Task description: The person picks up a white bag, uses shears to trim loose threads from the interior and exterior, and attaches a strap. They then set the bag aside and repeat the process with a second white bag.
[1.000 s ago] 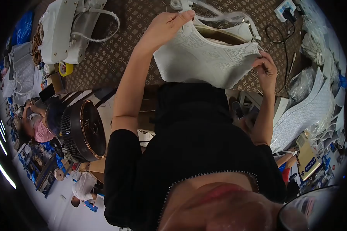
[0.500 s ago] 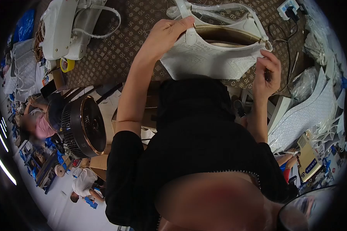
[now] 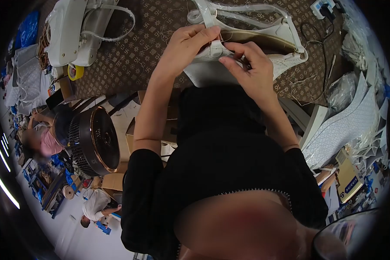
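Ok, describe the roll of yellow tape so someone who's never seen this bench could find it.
Start at the brown patterned table. At its left edge sits a white handbag; the yellow tape roll lies just below that. It is the only yellow ring there.

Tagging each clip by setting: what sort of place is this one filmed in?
Most likely a handbag-making workshop. The left hand and right hand work on a white handbag over a patterned worktable; more white bags lie nearby, cut white panels are stacked at one side, and other people sit on the floor.
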The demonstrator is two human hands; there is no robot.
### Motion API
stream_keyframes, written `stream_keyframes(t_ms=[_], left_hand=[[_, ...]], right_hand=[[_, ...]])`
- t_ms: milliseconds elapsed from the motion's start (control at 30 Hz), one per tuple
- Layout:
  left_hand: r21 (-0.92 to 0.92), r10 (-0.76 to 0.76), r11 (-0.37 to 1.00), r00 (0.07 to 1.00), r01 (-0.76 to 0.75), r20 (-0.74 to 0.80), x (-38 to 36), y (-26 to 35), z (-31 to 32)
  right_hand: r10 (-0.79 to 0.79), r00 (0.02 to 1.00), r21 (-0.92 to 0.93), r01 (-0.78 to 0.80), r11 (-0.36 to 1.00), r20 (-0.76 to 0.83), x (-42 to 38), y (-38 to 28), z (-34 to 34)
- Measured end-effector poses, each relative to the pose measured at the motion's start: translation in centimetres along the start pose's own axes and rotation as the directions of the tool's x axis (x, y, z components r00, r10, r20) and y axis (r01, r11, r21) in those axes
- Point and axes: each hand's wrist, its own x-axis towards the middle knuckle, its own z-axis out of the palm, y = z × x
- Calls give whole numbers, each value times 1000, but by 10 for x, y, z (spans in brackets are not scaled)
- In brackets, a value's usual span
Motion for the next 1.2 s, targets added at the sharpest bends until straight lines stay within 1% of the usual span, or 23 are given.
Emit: stream_keyframes(t_ms=[67, 133, 200, 267, 300, 367, 400, 467, 500, 567, 600, 667, 700, 733, 767, 833, 900, 933, 1000, 1100, 1133, 1167, 1200], left_hand=[[-9, 25, 1000, 1000, -25, 4, -2, -5, 4], [-16, 45, 999, 999, -45, 10, -7, -6, 7], [22, 119, 993, 993, -119, 15, -13, -4, 11], [43, 137, 989, 989, -139, 48, -18, -4, 11], [62, 158, 985, 985, -163, 75, -21, -4, 10], [64, 152, 985, 982, -159, 110, -25, -4, 6], [65, 152, 985, 979, -162, 133, -27, -5, 5], [78, 171, 980, 974, -184, 151, -29, -5, 4], [87, 196, 974, 969, -211, 152, -29, -6, 3], [85, 208, 971, 964, -224, 165, -30, -9, 3], [82, 224, 967, 960, -241, 168, -30, -9, 3], [93, 206, 970, 963, -225, 175, -32, -7, 2], [102, 196, 971, 965, -216, 175, -32, -6, 2], [105, 192, 972, 965, -212, 180, -33, -6, 3], [81, 206, 972, 963, -223, 171, -34, -7, 3], [58, 217, 972, 962, -229, 167, -35, -8, 4], [-31, 226, 974, 958, -224, 175, -38, -8, 3], [-29, 220, 975, 959, -219, 180, -37, -9, 3], [-30, 408, 911, 892, -411, 192, -35, -14, 2], [-17, 422, 903, 875, -430, 237, -39, -16, -1], [25, 445, 885, 862, -464, 244, -40, -16, 2], [25, 440, 888, 864, -459, 246, -41, -18, 3], [61, 497, 848, 830, -527, 254, -41, -23, 3]], right_hand=[[-29, 998, 53, 32, 998, -47, -4, 5, 5], [-45, 998, 46, 47, 998, -53, -6, 7, 5], [-56, 997, 39, 58, 998, -62, -9, 8, 1], [66, 994, 217, -84, 973, 89, -11, 5, -9], [78, 994, 216, -93, 972, 81, -12, 6, -9], [175, 972, 417, -225, 881, 155, -13, 10, -9], [187, 972, 420, -231, 878, 144, -13, 8, -12], [308, 856, 393, -474, 788, 415, -8, 1, -23], [316, 857, 397, -478, 784, 407, -6, -2, -26], [379, 757, 403, -621, 672, 532, -2, -9, -28], [384, 756, 407, -624, 666, 530, -1, -9, -28], [352, 762, 374, -595, 711, 544, 3, -4, -26], [355, 762, 379, -598, 706, 541, 5, -3, -25], [310, 793, 393, -548, 738, 524, 6, -3, -25], [264, 820, 406, -498, 767, 507, 7, -2, -24], [258, 824, 412, -492, 766, 505, 8, 0, -23], [252, 826, 420, -489, 765, 504, 7, 2, -20], [233, 840, 437, -468, 768, 491, 7, 3, -19], [217, 852, 457, -451, 767, 476, 6, 4, -19], [216, 861, 410, -422, 809, 460, 4, 8, -18], [177, 886, 454, -380, 806, 428, 1, 13, -14], [141, 908, 497, -340, 799, 395, -2, 15, -12], [144, 907, 498, -344, 796, 397, -1, 13, -17]])
